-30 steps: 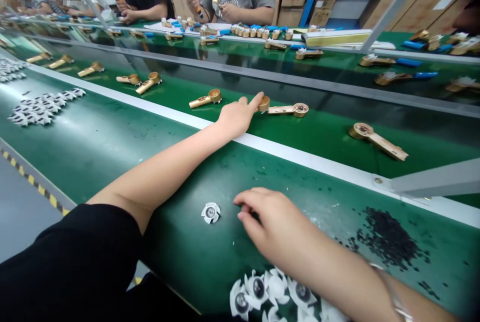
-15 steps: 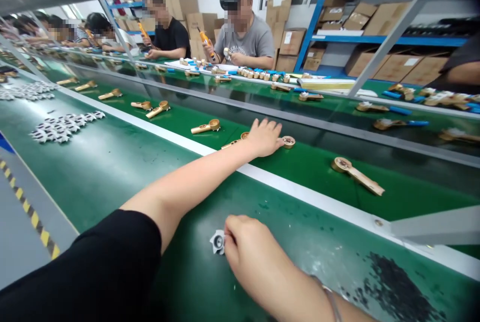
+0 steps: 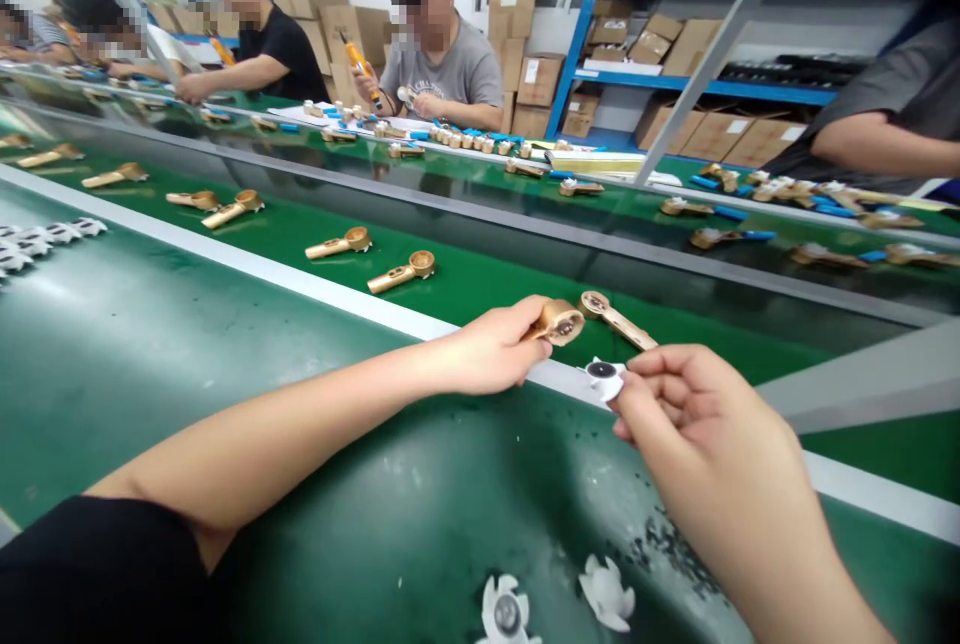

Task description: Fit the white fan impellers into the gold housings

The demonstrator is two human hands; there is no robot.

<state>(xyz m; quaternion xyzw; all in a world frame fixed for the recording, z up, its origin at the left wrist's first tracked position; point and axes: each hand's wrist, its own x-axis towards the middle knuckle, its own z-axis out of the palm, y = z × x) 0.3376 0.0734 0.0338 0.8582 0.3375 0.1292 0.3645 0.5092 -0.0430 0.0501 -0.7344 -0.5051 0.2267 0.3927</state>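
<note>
My left hand (image 3: 499, 344) is closed around a gold-coloured housing (image 3: 564, 322), its round open end facing right and metal parts showing inside. Just to the right, my right hand (image 3: 697, 414) pinches a white finned wheel (image 3: 604, 376) with a dark round centre between thumb and fingers. The wheel and housing are close but apart, above the white rail (image 3: 420, 322). Behind them another gold housing (image 3: 619, 321) lies on the green belt (image 3: 480, 274). Two more finned wheels, one with a grey centre (image 3: 505, 612) and one plain (image 3: 607, 592), lie on the bench near me.
Several gold housings (image 3: 403, 271) lie along the belt to the left. More finned wheels (image 3: 45, 239) sit at the far left. Small black bits (image 3: 667, 549) are scattered by my right forearm. A slanted metal post (image 3: 870, 374) stands at right. People (image 3: 450, 64) work across the line.
My left hand has come back from the belt with a gold housing in its grasp. My right hand has lifted the finned wheel from the bench toward it. The view has shifted right.
</note>
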